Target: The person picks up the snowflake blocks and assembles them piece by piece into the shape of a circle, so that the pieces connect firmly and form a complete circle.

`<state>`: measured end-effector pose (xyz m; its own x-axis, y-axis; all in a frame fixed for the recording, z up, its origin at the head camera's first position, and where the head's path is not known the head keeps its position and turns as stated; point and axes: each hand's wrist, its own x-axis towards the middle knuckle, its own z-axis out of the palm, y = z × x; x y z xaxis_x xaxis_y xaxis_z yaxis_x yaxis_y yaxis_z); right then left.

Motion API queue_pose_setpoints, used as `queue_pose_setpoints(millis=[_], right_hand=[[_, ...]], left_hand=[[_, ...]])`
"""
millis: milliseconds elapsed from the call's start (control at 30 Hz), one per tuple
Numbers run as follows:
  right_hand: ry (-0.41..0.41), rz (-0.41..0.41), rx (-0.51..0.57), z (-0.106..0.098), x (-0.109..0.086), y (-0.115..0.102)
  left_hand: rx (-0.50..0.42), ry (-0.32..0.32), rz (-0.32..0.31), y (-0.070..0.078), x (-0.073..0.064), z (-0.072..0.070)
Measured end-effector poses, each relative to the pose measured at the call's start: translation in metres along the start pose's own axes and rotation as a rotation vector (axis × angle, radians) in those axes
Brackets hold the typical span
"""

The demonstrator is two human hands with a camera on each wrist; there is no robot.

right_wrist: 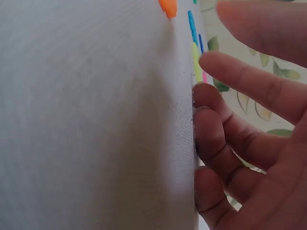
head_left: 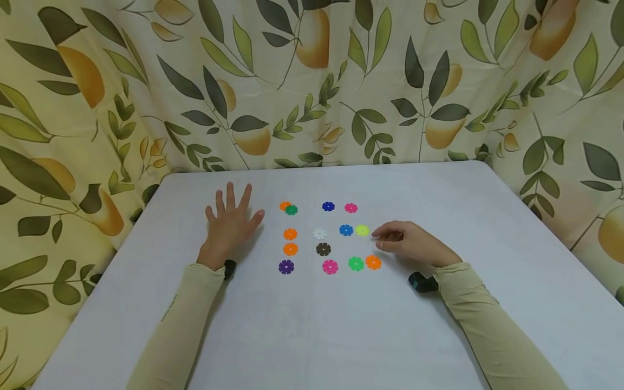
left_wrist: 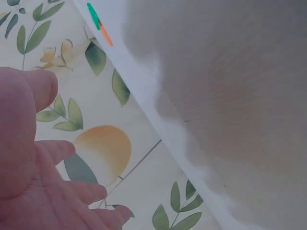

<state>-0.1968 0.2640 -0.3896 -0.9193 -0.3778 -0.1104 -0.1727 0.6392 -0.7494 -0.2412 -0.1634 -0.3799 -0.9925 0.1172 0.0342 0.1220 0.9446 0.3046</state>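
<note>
Several flat notched plastic discs lie spread on the white table, left to right between the two hands. My left hand [head_left: 226, 230] is left of them with its fingers spread wide and holds nothing. Nearest to it is an orange disc [head_left: 285, 206] partly covered by a green disc [head_left: 291, 210]. My right hand [head_left: 414, 241] is at the right side with loosely bent fingers and nothing between them. Its fingertips are beside the yellow disc [head_left: 362, 231], which overlaps the blue disc [head_left: 346, 230] edge to edge. Below these, a light green disc [head_left: 356, 264] meets another orange disc [head_left: 373, 262].
Further single discs include a white disc [head_left: 319, 234], a brown disc [head_left: 323, 249], a purple disc [head_left: 286, 267] and a dark blue disc [head_left: 328, 206]. The white table [head_left: 312, 336] ends at a leaf-patterned curtain [head_left: 302, 108] behind and at both sides.
</note>
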Motion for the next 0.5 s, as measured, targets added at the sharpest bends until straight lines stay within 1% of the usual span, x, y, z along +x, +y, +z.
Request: queue_pose_setpoints(millis=[100,200,333,433,500], right_hand=[[-0.043,-0.018,-0.001,0.001,-0.001,-0.002],[-0.073,-0.019,-0.011,0.002,-0.001,-0.004],[-0.109,-0.063,-0.066,0.006,0.0,-0.007],[-0.121,-0.108,-0.138,0.01,0.002,-0.008],[-0.118,-0.139,-0.176,0.011,0.002,-0.008]], left_hand=[[-0.021,0.037,0.021,0.0,0.001,-0.001],[-0.05,0.073,0.048,0.001,0.002,-0.004],[-0.099,0.087,0.053,0.004,0.002,-0.006],[-0.201,0.08,0.043,0.006,0.002,-0.005],[-0.293,0.088,0.045,0.007,0.002,-0.003]])
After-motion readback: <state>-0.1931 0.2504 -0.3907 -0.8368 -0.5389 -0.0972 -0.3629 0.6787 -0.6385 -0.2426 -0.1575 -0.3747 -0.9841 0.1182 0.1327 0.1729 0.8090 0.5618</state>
